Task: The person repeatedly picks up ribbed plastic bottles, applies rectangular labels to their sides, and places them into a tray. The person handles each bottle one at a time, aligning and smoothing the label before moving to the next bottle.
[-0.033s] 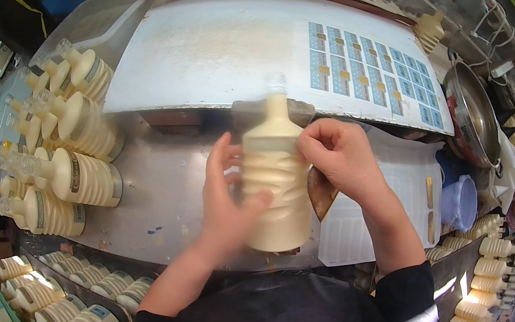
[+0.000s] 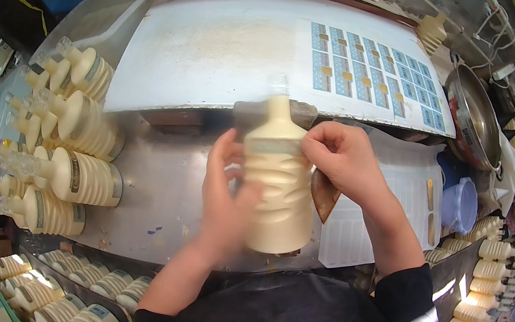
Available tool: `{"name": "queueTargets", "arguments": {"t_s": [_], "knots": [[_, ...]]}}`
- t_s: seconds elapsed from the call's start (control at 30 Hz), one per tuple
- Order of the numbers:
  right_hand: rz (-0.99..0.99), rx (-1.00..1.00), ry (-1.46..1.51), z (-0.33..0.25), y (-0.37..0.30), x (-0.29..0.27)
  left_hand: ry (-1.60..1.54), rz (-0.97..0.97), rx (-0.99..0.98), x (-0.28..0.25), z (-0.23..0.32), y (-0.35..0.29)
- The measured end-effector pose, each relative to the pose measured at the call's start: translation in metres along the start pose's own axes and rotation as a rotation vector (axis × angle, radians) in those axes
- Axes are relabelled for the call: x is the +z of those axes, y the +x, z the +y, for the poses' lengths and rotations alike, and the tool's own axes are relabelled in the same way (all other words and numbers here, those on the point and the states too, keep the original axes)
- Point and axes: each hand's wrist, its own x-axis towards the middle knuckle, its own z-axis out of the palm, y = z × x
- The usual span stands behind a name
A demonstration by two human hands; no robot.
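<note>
A cream ribbed plastic bottle with a clear cap stands upright between both hands above a metal table. My left hand wraps the left side of its body and looks motion-blurred. My right hand presses its fingers on the bottle's shoulder, where a pale band runs around it. A brown pointed piece shows just under my right palm; whether the hand holds it I cannot tell. A sheet of small blue labels lies on the slanted white board behind.
Several cream bottles lie stacked on the table's left, more in a crate below. A white tray, a blue tub and a metal bowl stand to the right, with more bottles along the right edge.
</note>
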Motion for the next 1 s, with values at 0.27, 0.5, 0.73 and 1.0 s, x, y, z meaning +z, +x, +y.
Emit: {"name": "queueTargets", "arguments": {"t_s": [0.27, 0.5, 0.73, 1.0], "knots": [[0.001, 0.037, 0.098, 0.014, 0.003, -0.001, -0.196, 0.078, -0.193, 0.007, -0.002, 0.032], [-0.018, 0.028, 0.092, 0.017, 0.008, -0.003, -0.336, 0.115, -0.213, 0.007, -0.005, 0.031], [0.004, 0.0, 0.129, 0.025, 0.009, -0.002, -0.137, 0.163, -0.159, 0.01, -0.009, 0.032], [0.017, 0.035, 0.169, 0.028, 0.01, -0.006, -0.152, 0.162, -0.191, 0.012, -0.003, 0.029]]}}
